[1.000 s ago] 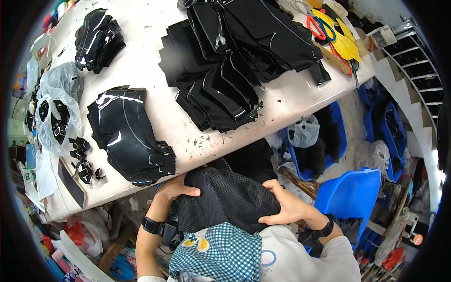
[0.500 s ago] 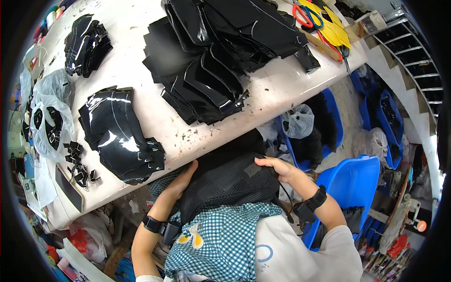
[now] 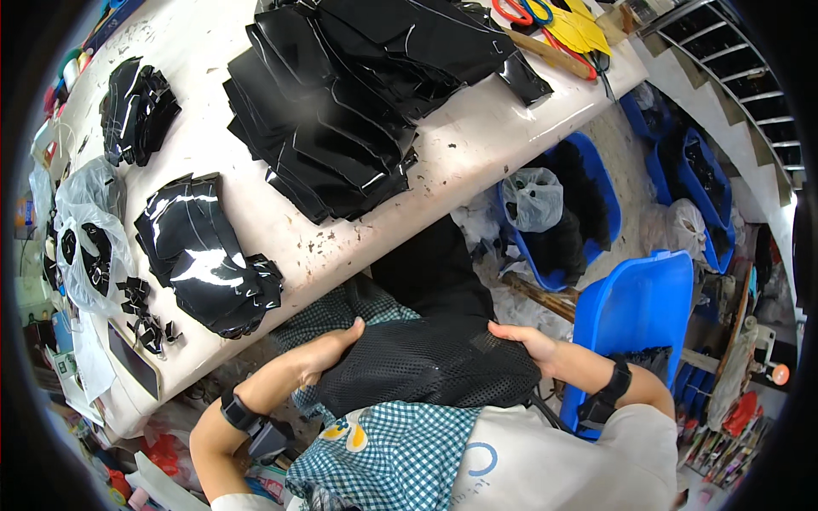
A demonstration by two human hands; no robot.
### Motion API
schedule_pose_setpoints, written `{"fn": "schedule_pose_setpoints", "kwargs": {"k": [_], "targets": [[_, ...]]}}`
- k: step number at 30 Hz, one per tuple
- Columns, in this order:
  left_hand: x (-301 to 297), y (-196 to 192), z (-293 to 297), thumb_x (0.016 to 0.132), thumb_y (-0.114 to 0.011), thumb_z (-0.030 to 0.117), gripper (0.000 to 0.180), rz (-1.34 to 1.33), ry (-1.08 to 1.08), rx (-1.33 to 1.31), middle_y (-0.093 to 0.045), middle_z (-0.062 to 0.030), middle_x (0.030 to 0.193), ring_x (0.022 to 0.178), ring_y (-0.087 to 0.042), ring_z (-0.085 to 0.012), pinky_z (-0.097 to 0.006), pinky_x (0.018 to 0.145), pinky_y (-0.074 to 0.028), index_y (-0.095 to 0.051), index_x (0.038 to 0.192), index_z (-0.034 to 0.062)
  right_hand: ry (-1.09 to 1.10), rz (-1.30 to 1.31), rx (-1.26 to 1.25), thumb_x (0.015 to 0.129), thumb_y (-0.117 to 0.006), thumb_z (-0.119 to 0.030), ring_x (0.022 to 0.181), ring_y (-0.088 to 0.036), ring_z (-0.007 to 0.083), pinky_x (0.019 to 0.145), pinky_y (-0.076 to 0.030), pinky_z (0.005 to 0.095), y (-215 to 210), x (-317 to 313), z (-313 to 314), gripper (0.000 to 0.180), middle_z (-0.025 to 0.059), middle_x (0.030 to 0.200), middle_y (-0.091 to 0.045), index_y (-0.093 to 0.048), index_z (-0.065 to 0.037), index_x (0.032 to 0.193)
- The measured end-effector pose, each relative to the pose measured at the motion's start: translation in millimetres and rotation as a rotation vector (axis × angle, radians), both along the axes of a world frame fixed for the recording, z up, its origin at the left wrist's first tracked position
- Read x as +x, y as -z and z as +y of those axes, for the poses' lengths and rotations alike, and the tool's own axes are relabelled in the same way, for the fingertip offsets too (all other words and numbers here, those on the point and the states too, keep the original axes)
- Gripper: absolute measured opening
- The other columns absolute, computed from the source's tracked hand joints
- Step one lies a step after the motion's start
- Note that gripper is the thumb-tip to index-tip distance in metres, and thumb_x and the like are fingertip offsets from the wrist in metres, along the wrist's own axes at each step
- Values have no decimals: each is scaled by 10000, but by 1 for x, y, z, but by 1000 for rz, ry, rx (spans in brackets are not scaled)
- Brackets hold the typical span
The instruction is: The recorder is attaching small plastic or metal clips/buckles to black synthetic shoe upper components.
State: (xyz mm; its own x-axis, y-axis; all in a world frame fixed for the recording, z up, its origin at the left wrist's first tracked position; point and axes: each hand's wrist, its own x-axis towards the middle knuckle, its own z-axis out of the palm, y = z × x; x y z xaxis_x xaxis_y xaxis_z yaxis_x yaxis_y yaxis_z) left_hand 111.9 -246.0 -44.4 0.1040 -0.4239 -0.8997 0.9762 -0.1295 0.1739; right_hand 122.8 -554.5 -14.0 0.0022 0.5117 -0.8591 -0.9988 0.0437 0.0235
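Across my lap lies a black mesh bag (image 3: 426,362), bulging and rounded, with a dark cord at its right side. My left hand (image 3: 331,351) grips its left end, thumb on top and the other fingers hidden beneath. At the right end my right hand (image 3: 532,347) holds it the same way, fingers mostly out of sight. A teal checked apron (image 3: 388,447) with a yellow and white patch lies under and in front of the bag. Just beyond my hands, the white table (image 3: 315,264) carries a fanned pile of glossy black cut pieces (image 3: 209,255).
A larger stack of shiny black pieces (image 3: 332,111) covers the table's middle. Scissors (image 3: 538,12) and yellow pieces (image 3: 581,30) lie at its far right. A plastic bag (image 3: 85,238) sits at left. Blue bins (image 3: 635,298) stand on the floor to the right, beside stairs.
The mesh bag has come down and away from the table edge, toward me. My hands have moved apart slightly and hold its two ends. The view has shifted a little.
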Motion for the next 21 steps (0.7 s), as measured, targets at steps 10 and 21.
{"fn": "schedule_pose_setpoints", "kwargs": {"k": [10,21], "targets": [[-34,-32,-8,670,-673,316,831,-1442,801,436,-292,-215,1347,1133,-360,-481,-503,933,-354,-260,1357,97,20,14,12,872,-397,-529,1086,-516,245,921,-425,356,36,12,9,625,163,1221,-497,-454,-22,1234],[-28,-11,4,608,-554,-12,418,-1602,627,512,-600,-125,676,542,-592,-243,-328,502,-502,-553,1026,-3,127,-299,-85,796,-167,-719,964,-494,193,847,-360,330,90,-165,-68,835,89,1059,-564,-512,-35,1128]]}}
